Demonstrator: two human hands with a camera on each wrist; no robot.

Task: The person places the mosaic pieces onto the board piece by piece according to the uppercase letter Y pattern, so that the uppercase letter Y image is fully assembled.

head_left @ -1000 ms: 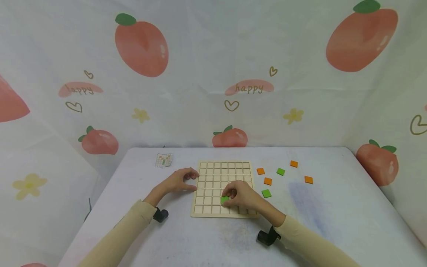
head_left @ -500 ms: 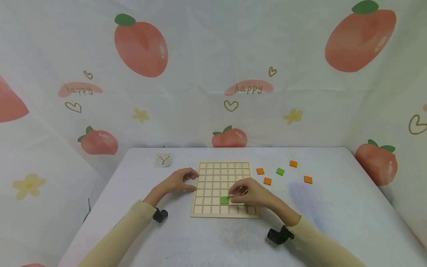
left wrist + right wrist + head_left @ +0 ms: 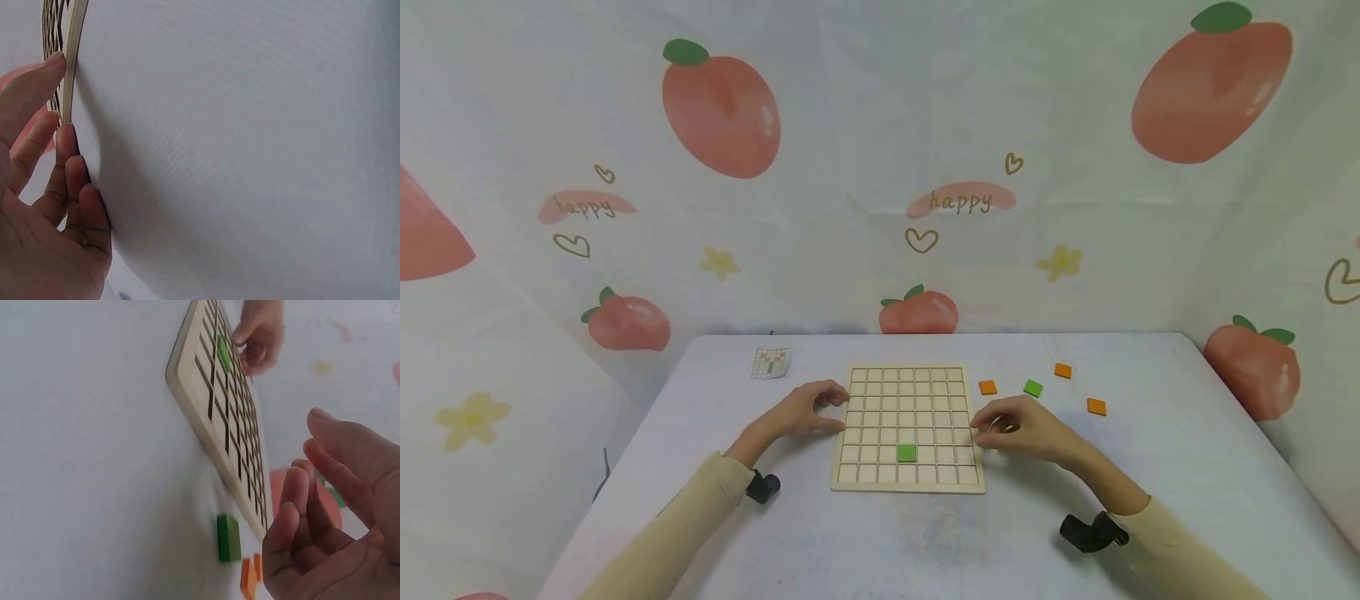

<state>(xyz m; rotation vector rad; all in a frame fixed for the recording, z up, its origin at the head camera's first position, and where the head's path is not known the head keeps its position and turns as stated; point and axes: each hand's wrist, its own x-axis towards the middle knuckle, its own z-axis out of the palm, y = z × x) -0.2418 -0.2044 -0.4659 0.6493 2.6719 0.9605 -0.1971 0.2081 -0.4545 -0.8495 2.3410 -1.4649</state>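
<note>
A pale wooden grid board [image 3: 907,489] lies on the table, with one green square tile [image 3: 907,453] set in a cell of its lower part. My left hand [image 3: 799,408] rests at the board's left edge, thumb and fingertips against the rim. Just past the right rim hovers my right hand [image 3: 1033,429], its fingers loosely bent and nothing between them. Below that hand, the right wrist view shows another green tile [image 3: 229,538] and an orange tile [image 3: 249,578] on the table. In the head view the right hand hides these.
Beyond the right hand lie orange tiles [image 3: 988,387] and a green tile [image 3: 1033,388]. A small paper card [image 3: 771,363] with a coloured grid pattern sits at the back left. A white printed cloth [image 3: 820,208] hangs behind the table.
My right hand has let go of the green tile in the board and moved right, past the board's edge, over the loose tiles. The left hand has stayed at the rim.
</note>
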